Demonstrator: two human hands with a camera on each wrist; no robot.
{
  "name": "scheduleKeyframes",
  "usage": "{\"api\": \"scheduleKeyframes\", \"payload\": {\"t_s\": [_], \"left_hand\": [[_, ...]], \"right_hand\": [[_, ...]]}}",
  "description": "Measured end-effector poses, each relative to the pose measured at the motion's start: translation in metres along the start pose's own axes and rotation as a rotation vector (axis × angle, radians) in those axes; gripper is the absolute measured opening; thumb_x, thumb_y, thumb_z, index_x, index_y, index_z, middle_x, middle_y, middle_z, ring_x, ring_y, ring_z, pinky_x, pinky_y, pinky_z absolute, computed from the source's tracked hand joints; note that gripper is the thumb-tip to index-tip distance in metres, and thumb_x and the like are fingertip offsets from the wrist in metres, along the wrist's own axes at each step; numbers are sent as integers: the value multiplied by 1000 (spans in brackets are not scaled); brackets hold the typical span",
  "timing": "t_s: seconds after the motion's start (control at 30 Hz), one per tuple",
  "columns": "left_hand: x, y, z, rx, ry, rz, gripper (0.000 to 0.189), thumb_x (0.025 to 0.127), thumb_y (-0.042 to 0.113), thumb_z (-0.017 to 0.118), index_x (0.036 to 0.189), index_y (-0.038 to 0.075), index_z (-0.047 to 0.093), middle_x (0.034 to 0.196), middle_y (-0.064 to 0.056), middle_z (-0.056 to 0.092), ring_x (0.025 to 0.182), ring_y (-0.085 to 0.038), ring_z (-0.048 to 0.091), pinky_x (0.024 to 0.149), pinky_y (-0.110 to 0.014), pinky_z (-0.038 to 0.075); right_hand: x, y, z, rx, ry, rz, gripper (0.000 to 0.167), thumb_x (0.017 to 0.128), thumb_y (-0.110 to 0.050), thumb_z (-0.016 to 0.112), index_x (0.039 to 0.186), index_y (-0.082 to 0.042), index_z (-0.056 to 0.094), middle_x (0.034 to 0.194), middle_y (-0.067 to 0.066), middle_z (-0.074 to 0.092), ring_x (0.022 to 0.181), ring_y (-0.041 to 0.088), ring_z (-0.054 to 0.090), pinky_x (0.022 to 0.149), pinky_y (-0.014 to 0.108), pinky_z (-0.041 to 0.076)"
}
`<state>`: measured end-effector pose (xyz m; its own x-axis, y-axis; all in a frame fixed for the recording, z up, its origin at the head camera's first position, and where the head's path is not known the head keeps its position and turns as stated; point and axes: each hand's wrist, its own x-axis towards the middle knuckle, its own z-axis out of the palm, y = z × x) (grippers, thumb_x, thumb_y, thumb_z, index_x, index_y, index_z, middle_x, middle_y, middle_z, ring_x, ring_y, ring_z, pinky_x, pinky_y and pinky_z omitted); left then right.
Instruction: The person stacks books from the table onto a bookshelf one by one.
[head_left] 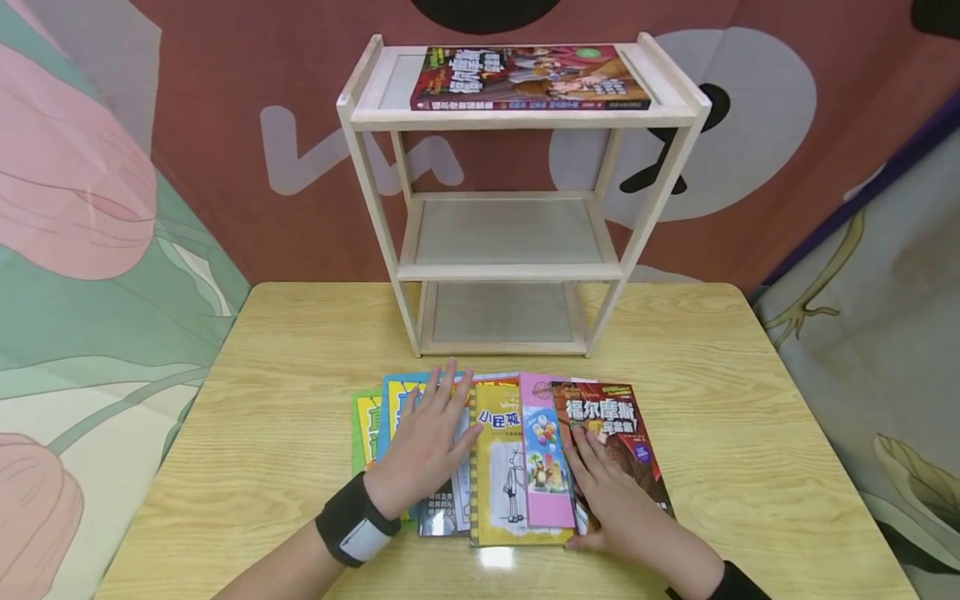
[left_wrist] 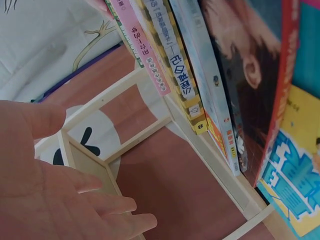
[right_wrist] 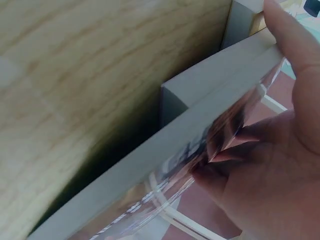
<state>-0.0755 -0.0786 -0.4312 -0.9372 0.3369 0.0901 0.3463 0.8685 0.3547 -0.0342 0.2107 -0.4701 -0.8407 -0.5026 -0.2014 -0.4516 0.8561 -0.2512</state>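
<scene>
A row of overlapping books lies on the table in the head view. My left hand, fingers spread and straight, is over the left part of the row, beside a yellow cartoon book; the left wrist view shows no book in its grasp. My right hand rests with extended fingers on the dark red-brown book at the right end, its thumb at the near edge. Between them lies a pink book. A green-edged book and a blue-edged one are partly hidden at the left.
Behind the books stands a pale wooden three-tier rack. Another dark red book lies flat on its top tier. The wood-grain table extends to both sides, with printed cloth hanging around it.
</scene>
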Motion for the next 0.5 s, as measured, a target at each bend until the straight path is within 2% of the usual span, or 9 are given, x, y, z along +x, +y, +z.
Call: {"api": "scheduleKeyframes", "payload": {"t_s": [0.23, 0.5], "left_hand": [[0, 1, -3, 0, -25, -4, 73, 96, 56, 36, 154, 20, 8, 160, -3, -4, 146, -29, 2, 112, -61, 15], [1, 1, -4, -11, -27, -9, 72, 97, 49, 43, 153, 18, 11, 159, -4, -2, 146, -29, 3, 112, -61, 14]], "right_hand": [[-5, -2, -13, 30, -4, -34, 123, 57, -44, 84, 153, -14, 12, 159, 10, 9, 144, 35, 14, 106, 53, 35], [-5, -7, -21, -34, -19, -43, 118, 58, -39, 83, 151, -8, 18, 158, 14, 15, 143, 37, 19, 108, 51, 32]]}}
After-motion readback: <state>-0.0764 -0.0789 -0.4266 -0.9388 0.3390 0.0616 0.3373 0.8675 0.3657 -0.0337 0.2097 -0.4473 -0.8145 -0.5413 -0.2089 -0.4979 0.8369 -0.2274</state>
